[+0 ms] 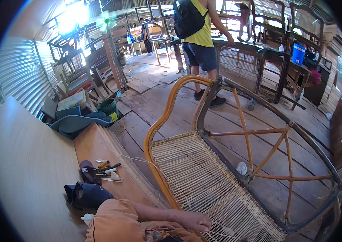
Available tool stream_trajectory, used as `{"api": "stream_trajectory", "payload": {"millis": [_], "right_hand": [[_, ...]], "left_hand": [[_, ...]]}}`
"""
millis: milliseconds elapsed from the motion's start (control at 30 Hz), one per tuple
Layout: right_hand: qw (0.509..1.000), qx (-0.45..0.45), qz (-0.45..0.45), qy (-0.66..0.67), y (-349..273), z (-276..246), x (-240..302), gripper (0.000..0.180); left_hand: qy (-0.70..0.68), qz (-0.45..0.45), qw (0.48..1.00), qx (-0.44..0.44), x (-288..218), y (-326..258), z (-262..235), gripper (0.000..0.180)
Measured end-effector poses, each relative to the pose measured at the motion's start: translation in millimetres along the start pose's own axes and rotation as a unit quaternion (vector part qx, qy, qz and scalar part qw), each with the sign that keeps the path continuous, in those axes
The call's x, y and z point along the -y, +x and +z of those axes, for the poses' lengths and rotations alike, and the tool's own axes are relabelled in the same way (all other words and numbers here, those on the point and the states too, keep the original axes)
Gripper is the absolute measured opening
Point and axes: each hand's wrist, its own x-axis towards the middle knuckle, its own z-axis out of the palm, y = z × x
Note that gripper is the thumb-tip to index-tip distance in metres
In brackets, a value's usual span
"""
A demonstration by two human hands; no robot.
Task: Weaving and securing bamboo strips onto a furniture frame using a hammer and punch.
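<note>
My left hand [195, 221] is closed in a fist at the bottom, over the lower edge of the woven cane panel [179, 155]. A thin pale cane strand [221, 233] leads from its fingers to the right across the weave. The panel belongs to a tipped rattan chair [152, 133] with a curved brown frame and a dark rail. Rows of strands fill the panel, with denser weaving at lower right. A loose strand trails off the chair's left side. My left forearm comes out of an orange sleeve [112, 222]. My right hand is out of view.
Hand tools [108, 171] and a dark cap [88, 171] lie on stacked plywood [92, 147] to my left, near a dark bag [86, 195]. A green bucket [107, 107] stands beyond. A person in a yellow top [199, 36] stands by a workbench; stacked chairs line the back.
</note>
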Motion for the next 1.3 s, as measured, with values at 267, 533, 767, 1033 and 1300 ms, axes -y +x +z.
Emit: {"api": "stream_trajectory", "payload": {"millis": [267,533,767,1033,1300], "right_hand": [[0.988,-0.144,-0.025,-0.058,-19.0,-44.8,7.9,0.018],[0.988,-0.121,-0.075,-0.064,-33.6,2.9,25.8,0.02],[0.986,-0.085,-0.124,-0.066,-39.2,10.9,21.7,0.023],[0.978,-0.065,-0.182,-0.076,-37.8,-7.8,8.9,0.026],[0.987,-0.093,-0.122,-0.04,43.1,-4.1,-41.9,0.02]], "left_hand": [[-0.029,-0.023,0.999,0.031,4.6,-24.3,-41.5,0.034],[-0.018,-0.007,0.995,-0.101,-19.1,37.1,-25.0,0.031],[0.051,0.089,0.985,-0.136,-45.4,102.6,37.7,0.028],[0.16,0.161,0.974,0.003,-79.8,118.6,68.5,0.027],[0.117,0.079,0.989,-0.046,-42.4,93.7,35.4,0.031]]}}
